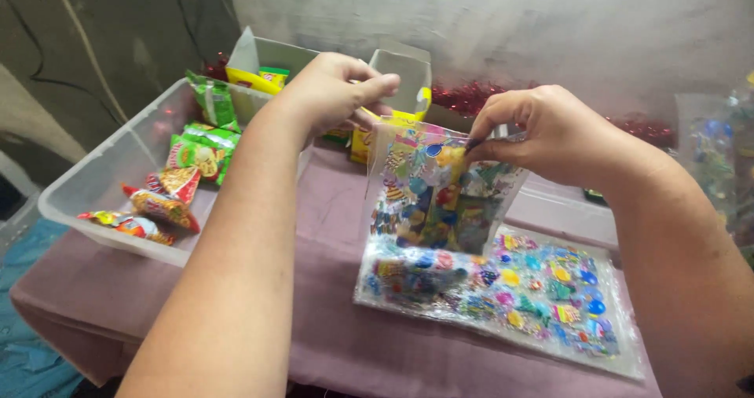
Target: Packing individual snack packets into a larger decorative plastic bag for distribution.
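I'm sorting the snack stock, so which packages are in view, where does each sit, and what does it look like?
Patterned clear bag: upright at centre, top held by left hand and right hand; multicoloured print.
Flat bag stack: lying on the purple cloth, same print.
Snack packets: in the clear bin on the left; green, red, orange.
Open cartons: behind, grey with yellow.

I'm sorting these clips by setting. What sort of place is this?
Probably a home or small-shop packing table: both hands hold a printed party bag open over a stack of flat bags, beside a clear tub of snack packets and red tinsel.
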